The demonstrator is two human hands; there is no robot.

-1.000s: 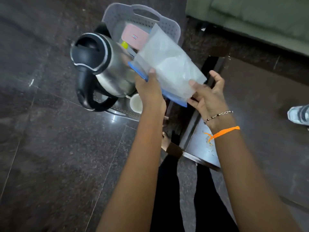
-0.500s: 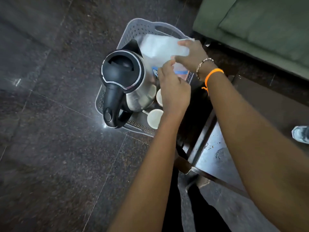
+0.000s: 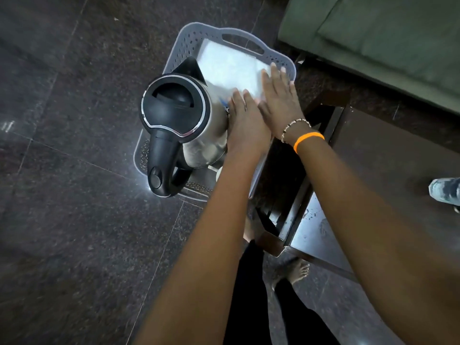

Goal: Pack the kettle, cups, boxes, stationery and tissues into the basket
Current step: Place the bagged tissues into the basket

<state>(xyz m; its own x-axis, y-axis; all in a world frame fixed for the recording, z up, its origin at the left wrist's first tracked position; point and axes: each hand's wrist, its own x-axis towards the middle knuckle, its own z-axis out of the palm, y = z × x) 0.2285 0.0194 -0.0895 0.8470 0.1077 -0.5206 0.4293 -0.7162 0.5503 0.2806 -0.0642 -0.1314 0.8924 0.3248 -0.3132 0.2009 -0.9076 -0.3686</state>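
A grey perforated basket stands on the dark floor. Inside it, on the left, is a steel kettle with a black lid and handle. A white tissue pack lies flat across the far part of the basket. My left hand rests flat on the pack's near edge, right beside the kettle. My right hand lies flat on the pack's right side, fingers spread. A sliver of a white cup shows under my left forearm. Other contents are hidden.
A low dark table stands to the right of the basket, touching its side. A green sofa fills the top right. Another person's shoe is at the right edge. My bare feet stand by the table corner.
The tissue pack went from held up in both hands down into the basket, where it now lies flat. Both hands have let go their grip and press on it with flat palms.
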